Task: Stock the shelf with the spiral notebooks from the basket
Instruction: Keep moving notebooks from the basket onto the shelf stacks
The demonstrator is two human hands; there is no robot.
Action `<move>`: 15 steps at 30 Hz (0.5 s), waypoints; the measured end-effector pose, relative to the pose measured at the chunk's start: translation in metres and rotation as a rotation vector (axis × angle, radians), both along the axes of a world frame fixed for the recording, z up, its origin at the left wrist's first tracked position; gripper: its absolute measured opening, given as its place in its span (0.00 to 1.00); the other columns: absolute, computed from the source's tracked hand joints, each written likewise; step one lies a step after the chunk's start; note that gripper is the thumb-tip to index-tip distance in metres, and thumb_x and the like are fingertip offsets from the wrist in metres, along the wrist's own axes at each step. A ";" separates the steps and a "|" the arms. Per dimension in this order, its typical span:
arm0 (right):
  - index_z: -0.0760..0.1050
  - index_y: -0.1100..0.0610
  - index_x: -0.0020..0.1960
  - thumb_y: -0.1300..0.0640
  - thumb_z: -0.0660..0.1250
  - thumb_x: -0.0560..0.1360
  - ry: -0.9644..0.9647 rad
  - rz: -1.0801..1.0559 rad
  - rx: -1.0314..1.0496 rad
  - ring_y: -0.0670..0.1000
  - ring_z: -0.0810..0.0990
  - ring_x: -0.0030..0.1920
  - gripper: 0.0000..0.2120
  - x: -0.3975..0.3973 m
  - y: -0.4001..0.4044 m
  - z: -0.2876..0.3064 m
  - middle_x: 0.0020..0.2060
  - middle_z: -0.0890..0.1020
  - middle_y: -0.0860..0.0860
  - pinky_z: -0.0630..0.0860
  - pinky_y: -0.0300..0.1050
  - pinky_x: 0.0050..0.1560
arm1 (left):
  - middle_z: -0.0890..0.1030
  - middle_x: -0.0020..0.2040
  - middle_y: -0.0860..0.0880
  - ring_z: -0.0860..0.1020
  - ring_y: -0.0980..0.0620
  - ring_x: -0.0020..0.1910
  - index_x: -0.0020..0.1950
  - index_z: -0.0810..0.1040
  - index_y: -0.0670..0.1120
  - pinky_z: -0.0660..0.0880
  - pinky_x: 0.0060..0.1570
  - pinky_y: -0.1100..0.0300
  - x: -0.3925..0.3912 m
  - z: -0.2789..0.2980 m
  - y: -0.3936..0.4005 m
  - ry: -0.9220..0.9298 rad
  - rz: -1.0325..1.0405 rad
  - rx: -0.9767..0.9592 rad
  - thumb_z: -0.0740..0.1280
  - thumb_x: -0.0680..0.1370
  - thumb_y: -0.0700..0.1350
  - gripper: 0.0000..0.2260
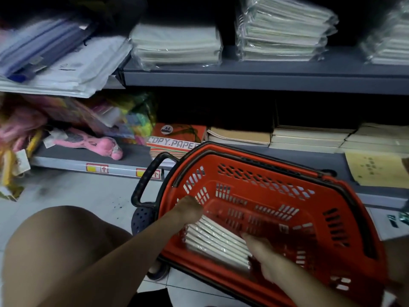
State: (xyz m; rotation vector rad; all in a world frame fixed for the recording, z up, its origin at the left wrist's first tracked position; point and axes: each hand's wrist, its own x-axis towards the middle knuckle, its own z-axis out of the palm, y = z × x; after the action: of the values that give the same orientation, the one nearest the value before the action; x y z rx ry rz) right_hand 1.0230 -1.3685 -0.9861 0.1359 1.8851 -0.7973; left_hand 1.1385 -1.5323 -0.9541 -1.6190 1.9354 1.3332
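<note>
Both hands reach into the red basket (345,220): left hand (190,210) and right hand (262,249) fingers curl onto opposite ends of the wrapped notebooks (218,242) (exact finger spread blurred).

Dim light. Pale tiled floor (73,196) with dark specks. Grey metal shelving: upper board (265,78), lower board (88,158) with red price tags (97,168) on its front edge.
</note>
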 end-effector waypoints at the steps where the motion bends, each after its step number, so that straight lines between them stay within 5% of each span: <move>1: 0.75 0.63 0.65 0.52 0.68 0.79 -0.022 -0.023 0.005 0.56 0.77 0.55 0.19 0.000 -0.001 -0.003 0.50 0.76 0.53 0.72 0.41 0.49 | 0.80 0.44 0.44 0.76 0.49 0.39 0.57 0.81 0.37 0.72 0.38 0.59 0.001 0.000 0.000 0.004 -0.009 0.000 0.61 0.80 0.40 0.12; 5: 0.77 0.60 0.63 0.51 0.68 0.77 -0.012 -0.075 0.007 0.58 0.78 0.59 0.18 0.003 0.000 -0.012 0.53 0.79 0.56 0.74 0.49 0.62 | 0.77 0.39 0.47 0.69 0.56 0.28 0.51 0.80 0.39 0.67 0.26 0.66 0.006 0.005 0.005 0.047 0.019 0.039 0.58 0.81 0.38 0.11; 10: 0.79 0.63 0.59 0.53 0.68 0.76 -0.022 -0.138 -0.010 0.57 0.80 0.51 0.16 0.004 0.008 -0.008 0.51 0.83 0.58 0.75 0.48 0.55 | 0.75 0.39 0.47 0.70 0.53 0.31 0.48 0.76 0.49 0.70 0.32 0.65 0.015 0.017 0.017 0.140 0.052 0.077 0.62 0.81 0.45 0.05; 12: 0.79 0.63 0.55 0.55 0.67 0.77 -0.040 -0.147 -0.025 0.56 0.79 0.42 0.12 0.003 0.014 -0.001 0.43 0.82 0.58 0.76 0.47 0.46 | 0.80 0.43 0.51 0.76 0.53 0.39 0.46 0.81 0.48 0.73 0.41 0.63 0.021 0.025 0.022 0.215 0.094 0.103 0.66 0.79 0.47 0.06; 15: 0.77 0.63 0.48 0.60 0.63 0.79 -0.059 -0.152 -0.060 0.56 0.78 0.37 0.07 -0.002 0.030 0.012 0.37 0.80 0.60 0.75 0.45 0.37 | 0.84 0.36 0.58 0.78 0.57 0.35 0.44 0.86 0.52 0.74 0.38 0.68 0.032 0.049 0.035 0.306 0.175 0.123 0.69 0.79 0.46 0.08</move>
State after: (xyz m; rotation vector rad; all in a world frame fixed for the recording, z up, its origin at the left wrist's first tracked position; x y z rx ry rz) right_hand 1.0211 -1.3383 -0.9742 0.2647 1.8094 -0.9418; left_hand 1.1701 -1.4974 -0.9051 -1.6345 1.8596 1.8253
